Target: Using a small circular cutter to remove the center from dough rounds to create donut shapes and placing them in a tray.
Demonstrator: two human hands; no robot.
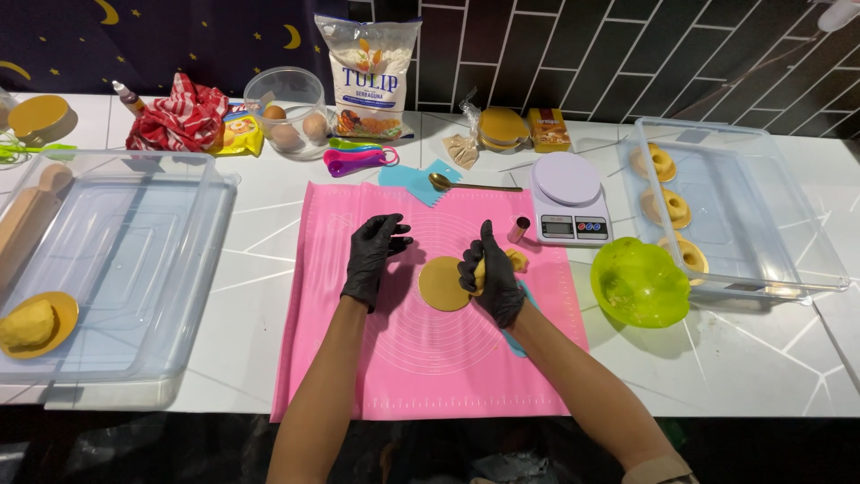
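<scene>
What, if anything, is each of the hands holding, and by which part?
The right hand grips a lump of yellow dough, fingers wrapped around its middle. The left hand holds nothing; it rests spread on the pink mat.

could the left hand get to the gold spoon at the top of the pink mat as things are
Probably yes: the left hand is empty, and only bare pink mat lies between it and the spoon.
</scene>
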